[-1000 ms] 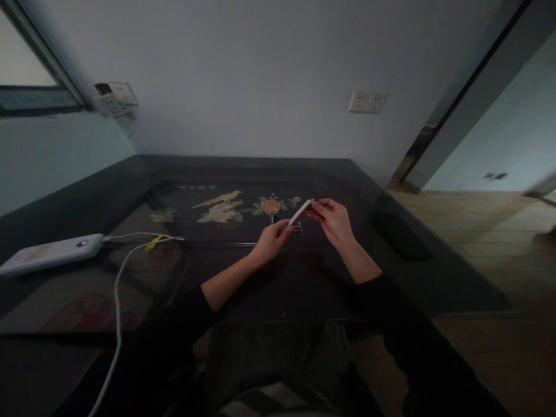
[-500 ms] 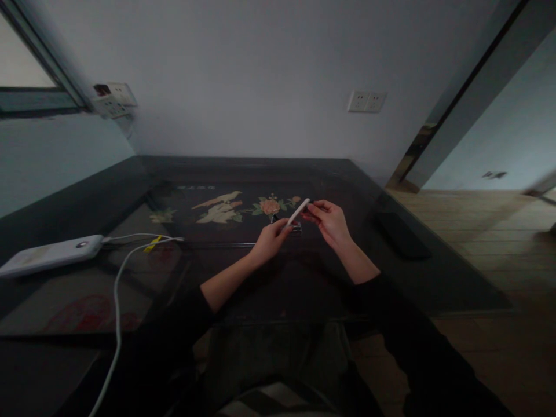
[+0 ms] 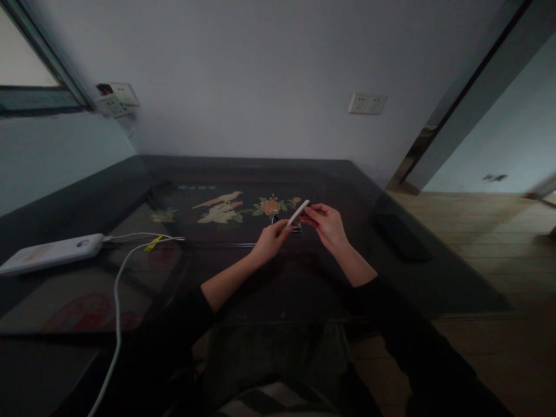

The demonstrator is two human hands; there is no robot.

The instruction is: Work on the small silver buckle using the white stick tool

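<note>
My left hand [image 3: 270, 242] fingers pinch white strip [image 3: 297, 213] low end; long axis rises right-away; right hand [image 3: 326, 225] fingers pinch top.

Open dark tabletop [image 3: 278, 289] near the front edge, free for passing. Left side crossed by a white cable [image 3: 116, 295] running to a power bank [image 3: 47, 253]. Right side partly taken by a flat black object [image 3: 402, 236]. Small metal item [image 3: 296, 227] lying just beneath both hands.
</note>
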